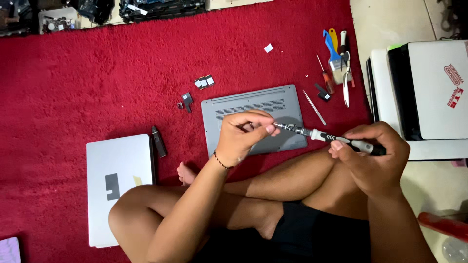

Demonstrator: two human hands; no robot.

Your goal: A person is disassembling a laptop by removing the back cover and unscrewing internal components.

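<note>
Screwdriver (336,139): held level above the grey laptop base (253,124) on the red carpet (97,83)
Right hand (373,156): clenched round the handle
Left hand (243,134): fingertips pinching the bit end

**Around me on the red carpet**

A silver closed laptop (119,187) lies by my left knee, with a dark angular patch and a small yellow slip on its lid. Just beside its upper right corner rests a short black stick-shaped tool (159,141). Further up I see a small dark bracket piece (186,101) and a cluster of little grey-and-white chips (204,82). To my right lie slim metal tweezers (315,107), a red-handled small screwdriver (325,75), a blue-handled brush (333,51) and steel pliers (346,83). A scrap of white paper (268,47) sits near the top. Off the carpet stands a stack of white and black closed laptops (429,97).
</note>
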